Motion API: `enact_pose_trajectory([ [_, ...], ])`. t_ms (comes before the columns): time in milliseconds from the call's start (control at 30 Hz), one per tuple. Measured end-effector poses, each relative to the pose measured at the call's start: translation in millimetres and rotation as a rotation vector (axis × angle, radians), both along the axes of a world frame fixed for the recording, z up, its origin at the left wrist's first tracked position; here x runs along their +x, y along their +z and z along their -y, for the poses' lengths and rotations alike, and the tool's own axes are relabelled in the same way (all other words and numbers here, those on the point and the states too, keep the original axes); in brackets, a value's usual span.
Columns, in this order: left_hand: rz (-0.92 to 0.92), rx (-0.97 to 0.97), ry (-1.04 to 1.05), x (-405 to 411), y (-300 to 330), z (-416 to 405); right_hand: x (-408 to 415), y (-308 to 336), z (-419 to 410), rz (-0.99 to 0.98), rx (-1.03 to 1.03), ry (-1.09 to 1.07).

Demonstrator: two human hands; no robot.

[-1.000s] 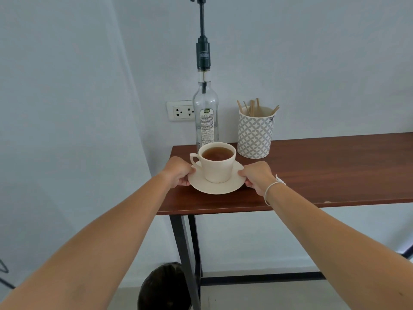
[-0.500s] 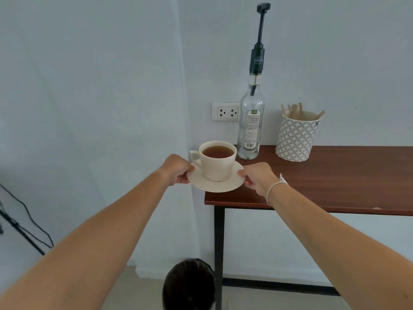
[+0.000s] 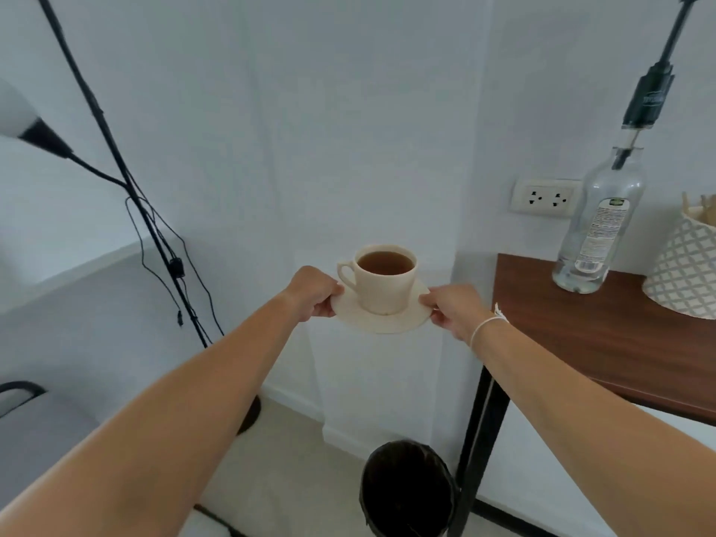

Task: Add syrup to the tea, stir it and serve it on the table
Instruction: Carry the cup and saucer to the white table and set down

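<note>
A cream cup (image 3: 385, 288) full of brown tea stands on a cream saucer (image 3: 391, 321), held in the air to the left of the wooden table (image 3: 604, 335). My left hand (image 3: 314, 290) grips the saucer's left rim and my right hand (image 3: 451, 308) grips its right rim. The clear syrup bottle (image 3: 598, 226) with a tall black pump stands on the table's back left corner. Beside it at the right edge is a patterned holder (image 3: 685, 273) with wooden stir sticks.
A black bin (image 3: 407, 494) sits on the floor under the cup, by the table's black leg (image 3: 480, 443). A black lamp stand (image 3: 128, 180) with hanging cables rises at the left. A wall socket (image 3: 544, 197) is behind the bottle.
The cup and saucer have been lifted off the table and carried left past its edge, both hands still on the saucer. The view has swung left, bringing the lamp stand in.
</note>
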State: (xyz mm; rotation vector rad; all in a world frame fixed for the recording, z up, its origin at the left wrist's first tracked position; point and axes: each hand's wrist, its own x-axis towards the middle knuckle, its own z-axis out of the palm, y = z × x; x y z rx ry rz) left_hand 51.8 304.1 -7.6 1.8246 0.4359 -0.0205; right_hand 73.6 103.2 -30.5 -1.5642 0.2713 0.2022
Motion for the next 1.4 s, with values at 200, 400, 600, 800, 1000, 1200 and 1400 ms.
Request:
enact_pose_trajectory([
  [200, 0.002, -0.027, 0.214, -52, -6, -49, -11, 2, -56, 0.008, -0.019, 0.209],
  [400, -0.001, -0.079, 0.453, -127, -8, -74, -40, 0, -104, 0.005, -0.059, 0.448],
  [600, 0.0, -0.103, 0.708, -219, -22, -92, -96, -5, -150, 0.001, -0.081, 0.69],
  [800, 0.016, -0.108, 0.944, -321, -33, -92, -173, -20, -190, -0.018, -0.068, 0.897],
  [1000, -0.007, -0.082, 1.114, -424, -42, -90, -257, -37, -223, -0.009, -0.072, 1.095],
  [1200, -0.006, -0.09, 1.26, -534, -53, -94, -355, -50, -257, -0.01, -0.108, 1.242],
  [1400, -0.023, -0.09, 1.331, -634, -62, -107, -452, -67, -285, -0.053, -0.085, 1.312],
])
